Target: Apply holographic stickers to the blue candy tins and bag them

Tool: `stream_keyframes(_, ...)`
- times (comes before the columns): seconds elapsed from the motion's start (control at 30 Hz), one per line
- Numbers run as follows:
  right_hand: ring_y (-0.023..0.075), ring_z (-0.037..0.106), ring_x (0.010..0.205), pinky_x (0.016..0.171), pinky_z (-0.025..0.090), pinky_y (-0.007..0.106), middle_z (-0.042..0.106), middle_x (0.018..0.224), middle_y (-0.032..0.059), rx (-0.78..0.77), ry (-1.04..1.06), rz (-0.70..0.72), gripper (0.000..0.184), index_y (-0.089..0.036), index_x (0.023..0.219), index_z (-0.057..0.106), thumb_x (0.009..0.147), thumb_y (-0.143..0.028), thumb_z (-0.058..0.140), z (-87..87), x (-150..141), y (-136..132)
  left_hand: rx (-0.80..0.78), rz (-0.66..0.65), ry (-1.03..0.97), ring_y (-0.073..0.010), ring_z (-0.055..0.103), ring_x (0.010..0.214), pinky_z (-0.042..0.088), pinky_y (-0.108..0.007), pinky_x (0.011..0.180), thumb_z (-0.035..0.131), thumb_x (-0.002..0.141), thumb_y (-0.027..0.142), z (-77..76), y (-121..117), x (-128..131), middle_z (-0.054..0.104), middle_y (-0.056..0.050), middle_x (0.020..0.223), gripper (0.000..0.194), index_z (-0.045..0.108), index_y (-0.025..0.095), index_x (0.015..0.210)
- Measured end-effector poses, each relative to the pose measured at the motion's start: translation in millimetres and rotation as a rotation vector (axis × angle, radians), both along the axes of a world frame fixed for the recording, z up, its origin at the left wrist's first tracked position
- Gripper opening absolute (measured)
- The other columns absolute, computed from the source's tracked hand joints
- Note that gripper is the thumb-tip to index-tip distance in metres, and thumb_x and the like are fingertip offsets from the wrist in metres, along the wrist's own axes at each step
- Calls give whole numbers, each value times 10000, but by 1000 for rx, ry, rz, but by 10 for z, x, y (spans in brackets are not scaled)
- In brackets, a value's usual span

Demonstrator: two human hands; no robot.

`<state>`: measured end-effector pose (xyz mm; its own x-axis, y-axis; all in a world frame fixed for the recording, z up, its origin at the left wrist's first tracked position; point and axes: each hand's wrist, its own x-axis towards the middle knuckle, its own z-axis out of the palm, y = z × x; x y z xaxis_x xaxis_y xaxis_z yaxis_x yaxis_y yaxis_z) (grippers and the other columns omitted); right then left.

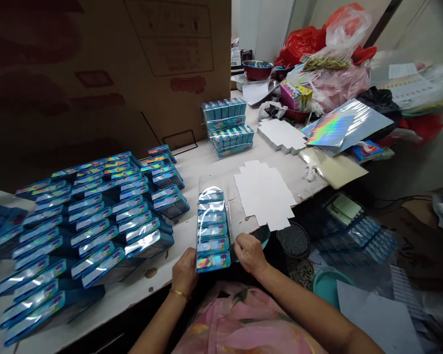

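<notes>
A row of several small shiny blue boxes [212,230] stands at the table's front edge, with clear plastic film [227,209] around it. The film shows as glare over the far boxes and a loose edge along the right side. My left hand [184,272], a bracelet on its wrist, is closed at the row's near left corner. Closed in a fist, my right hand [250,253] is just right of the row, beside the film's edge. Both hands appear to grip the film, though their fingertips are hidden. A white die-cut card sheet [266,191] lies right of the row.
Many more blue boxes [96,211] stand in rows on the left. Film-wrapped packs [231,137] are stacked at the back, before a big cardboard carton [107,73]. A stack of white card [280,133], holographic sheets [349,125] and plastic bags [328,39] crowd the right.
</notes>
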<state>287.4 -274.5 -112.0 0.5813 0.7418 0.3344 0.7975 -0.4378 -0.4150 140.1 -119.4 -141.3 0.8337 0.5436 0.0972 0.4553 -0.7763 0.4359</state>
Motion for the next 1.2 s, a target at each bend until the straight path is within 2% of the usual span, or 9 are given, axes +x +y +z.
stream_keyframes(0.07,97,465,521,521,290,230,531,544,0,-55,115,2,299,-170,564,519,829,-189,382,-43,-65,-91,47,32,16,-174,534,680,407,-272,615,364,763,170,32,-13,45,548,-52,690,176,518,184,679)
stream_keyframes(0.2,115,578,727,636,397,202,651,784,24,-84,260,452,212,-183,795,623,842,-242,426,-139,-352,-204,169,85,83,-214,492,787,360,-314,654,423,730,153,50,-93,34,560,-81,833,132,550,174,758)
stream_keyframes(0.27,128,575,879,737,418,215,644,958,33,-91,289,562,226,-199,971,601,850,-215,411,-172,-471,-155,203,112,119,-223,479,811,333,-320,649,439,724,156,23,-116,22,561,-82,904,147,561,173,805)
stream_keyframes(0.57,148,583,885,774,434,241,639,965,59,-108,245,276,273,-186,1046,569,870,-179,361,-115,-456,251,279,84,71,-197,473,770,278,-314,633,334,839,270,4,-114,32,569,-70,844,256,549,162,754)
stream_keyframes(0.73,130,591,773,693,428,215,655,844,35,-90,284,352,206,-190,900,618,846,-210,419,93,-393,206,264,80,67,-194,473,756,290,-313,644,326,844,284,33,-96,32,560,-67,816,263,542,164,754)
stream_keyframes(0.87,105,565,670,639,409,191,631,710,7,102,401,405,263,-170,737,627,840,-295,419,484,-2,195,191,90,74,-189,478,773,301,-314,670,313,849,292,37,-67,24,554,-64,819,277,529,165,728)
stream_keyframes(1.03,127,547,765,712,401,231,620,835,32,285,381,69,260,-145,869,612,813,-324,432,777,917,961,120,95,68,-192,489,804,311,-326,691,311,844,295,68,-45,21,555,-68,844,284,524,167,706)
stream_keyframes(1.1,155,525,912,787,385,252,585,1030,66,210,371,61,312,-136,1001,582,739,-302,541,771,1212,1328,86,75,49,-193,496,812,320,-329,696,318,834,286,83,6,16,558,-68,846,272,525,168,701)
stream_keyframes(1.2,170,552,835,745,397,261,627,896,69,-37,489,30,304,-103,895,636,652,-286,624,720,1467,1633,-30,98,-37,-185,505,795,351,-319,704,339,807,298,116,134,-21,552,-69,820,265,516,170,657)
